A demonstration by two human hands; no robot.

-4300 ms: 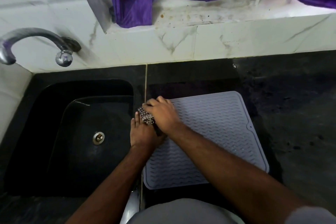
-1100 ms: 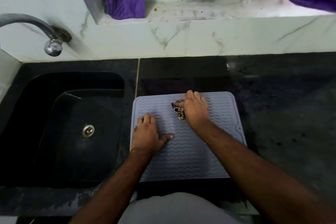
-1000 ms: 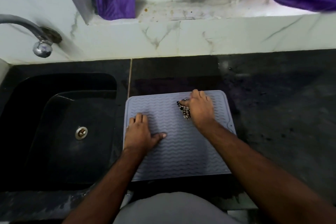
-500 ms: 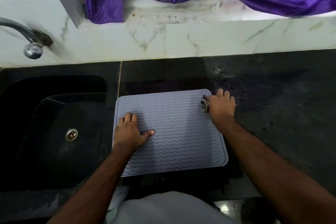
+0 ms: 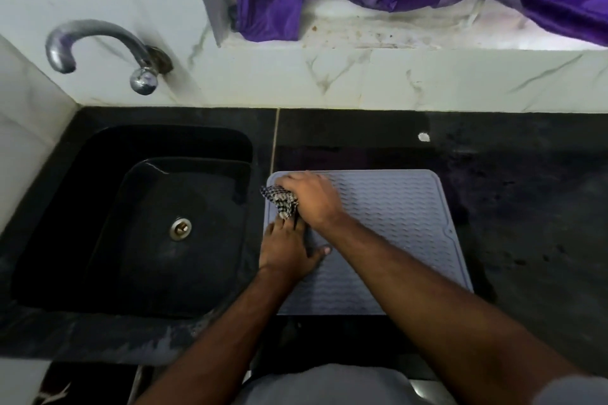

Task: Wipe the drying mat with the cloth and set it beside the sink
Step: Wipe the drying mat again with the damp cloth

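Right hand (image 5: 312, 199) gripped the checked cloth (image 5: 280, 200) at the drying mat (image 5: 394, 223) corner nearest the sink (image 5: 98, 148); left hand (image 5: 286, 253) lay open, pinning it. Overreach risked dropping the cloth into the sink.

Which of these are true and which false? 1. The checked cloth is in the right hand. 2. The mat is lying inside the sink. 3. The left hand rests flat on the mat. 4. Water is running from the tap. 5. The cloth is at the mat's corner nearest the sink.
1. True: the right hand presses the checked cloth.
2. False: the mat lies on the dark counter, to the right of the sink.
3. True: the left hand lies flat near the mat's left edge.
4. False: no stream shows at the tap.
5. True: it is at the far left corner.
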